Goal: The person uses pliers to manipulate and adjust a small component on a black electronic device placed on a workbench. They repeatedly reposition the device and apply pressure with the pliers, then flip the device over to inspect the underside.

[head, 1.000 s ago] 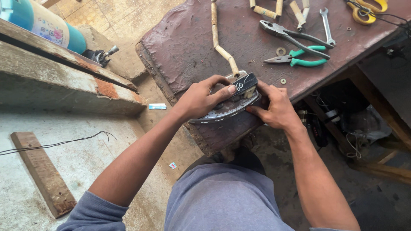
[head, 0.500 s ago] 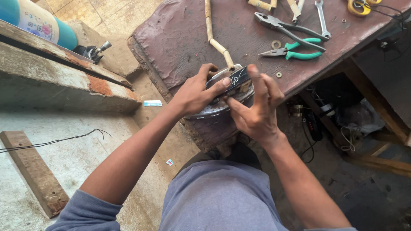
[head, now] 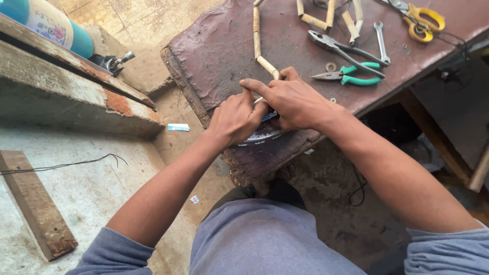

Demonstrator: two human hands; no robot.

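Nearest the camera lay the person's lap in grey-blue cloth, both sleeved arms reaching forward to the near edge of the worn, dark red desk (head: 214,46). There the left hand (head: 235,118) was curled over a flat, dark object with a curved metal rim (head: 261,135), its grip clamped on the object's left side. The right hand (head: 291,99) lay across the top of the same object, fingers pressed down on it and the forefinger stretched out to the left; its grip was also closed on the object, which rested at the desk's front edge, mostly hidden under both hands.

Just beyond the hands a cord sheathed in pale beads (head: 257,38) ran away up the desk. Farther right lay green-handled pliers (head: 350,76), dark pliers (head: 340,47), a small washer (head: 330,66) and a spanner (head: 380,34). At the far corner sat yellow-handled scissors (head: 425,23). Off to the left, a blue cylinder (head: 48,23) lay on a concrete ledge (head: 76,99).
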